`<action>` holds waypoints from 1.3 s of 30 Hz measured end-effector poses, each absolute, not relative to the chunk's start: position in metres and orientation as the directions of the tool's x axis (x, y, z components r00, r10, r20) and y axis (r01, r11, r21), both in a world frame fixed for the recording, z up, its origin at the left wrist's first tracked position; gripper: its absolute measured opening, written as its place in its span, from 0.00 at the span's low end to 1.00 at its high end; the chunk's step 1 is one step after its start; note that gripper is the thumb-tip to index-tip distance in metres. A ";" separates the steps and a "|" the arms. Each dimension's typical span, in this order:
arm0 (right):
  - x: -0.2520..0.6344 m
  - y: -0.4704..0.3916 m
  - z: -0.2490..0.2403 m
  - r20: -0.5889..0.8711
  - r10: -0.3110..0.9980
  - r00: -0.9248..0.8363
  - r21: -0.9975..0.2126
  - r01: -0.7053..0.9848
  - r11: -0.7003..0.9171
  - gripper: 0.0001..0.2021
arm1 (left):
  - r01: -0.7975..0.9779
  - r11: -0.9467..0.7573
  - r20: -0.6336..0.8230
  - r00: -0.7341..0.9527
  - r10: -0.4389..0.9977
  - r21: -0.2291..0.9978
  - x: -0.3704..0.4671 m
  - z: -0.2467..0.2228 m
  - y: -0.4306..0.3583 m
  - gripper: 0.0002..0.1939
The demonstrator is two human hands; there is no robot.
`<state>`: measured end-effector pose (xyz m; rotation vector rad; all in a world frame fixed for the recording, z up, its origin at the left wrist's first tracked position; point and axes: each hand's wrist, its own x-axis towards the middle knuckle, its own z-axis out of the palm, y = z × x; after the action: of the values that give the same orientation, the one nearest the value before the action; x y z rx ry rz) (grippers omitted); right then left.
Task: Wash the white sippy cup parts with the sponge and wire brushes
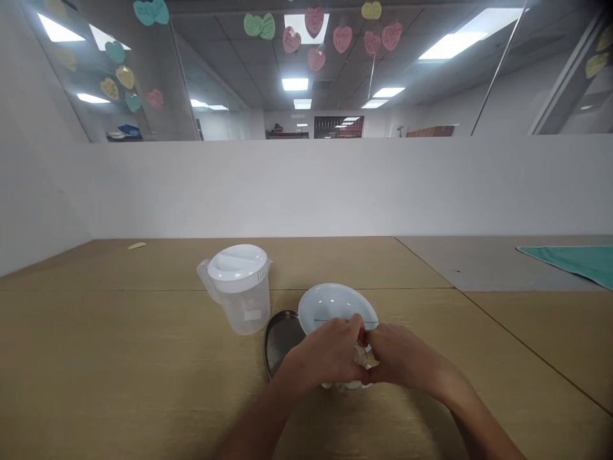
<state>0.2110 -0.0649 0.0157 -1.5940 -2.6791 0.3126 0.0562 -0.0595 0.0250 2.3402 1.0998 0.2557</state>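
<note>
- Bare forearms reach in from the bottom edge, and the left hand [330, 352] and right hand [407, 359] come together, knuckles rounded and fingers curled inward.
- Between the fingers shows a small, see-through, glossy piece [361, 356]; its outline is mostly covered, and I cannot tell whether either hand is clamped on it.
- Just below the hands, smooth white bits peek out, too hidden to name.
- Behind the fingers sits a white bowl [330, 301], glossy and rounded, a thin dark line crossing its inside.
- Left of the bowl, partly behind the left wrist, lies a shallow round tray [282, 338] of dark, dully shining metal with a raised rim.
- Farther left stands a translucent, plastic-looking pitcher [246, 306], upright and tapering, with an opaque white lid [238, 263].
- Under them spreads a tan, faintly grained tabletop [143, 358] with straight seams.
- At far right lies flat teal cloth [575, 259], edged pale.
</note>
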 end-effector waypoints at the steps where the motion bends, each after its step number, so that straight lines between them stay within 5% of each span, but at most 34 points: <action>1: 0.211 -0.064 0.014 -0.095 0.872 -0.480 -0.170 0.871 0.461 0.10 | 0.654 -0.528 -0.049 0.652 0.757 0.541 0.056 0.024 -0.058 0.24; 28: 0.204 -0.058 0.012 -0.169 0.905 -0.390 -0.199 0.913 0.356 0.08 | 0.594 -0.416 -0.072 0.627 0.776 0.688 0.041 0.013 -0.051 0.27; 39: 0.200 -0.059 0.022 -0.221 0.909 -0.353 -0.166 0.932 0.322 0.15 | 0.425 -0.522 0.264 0.530 0.806 0.740 0.036 -0.057 -0.058 0.22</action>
<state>0.2003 -0.0592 0.0222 -1.8326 -2.6233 0.4287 0.0365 -0.0582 -0.0567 2.1560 0.9937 0.8054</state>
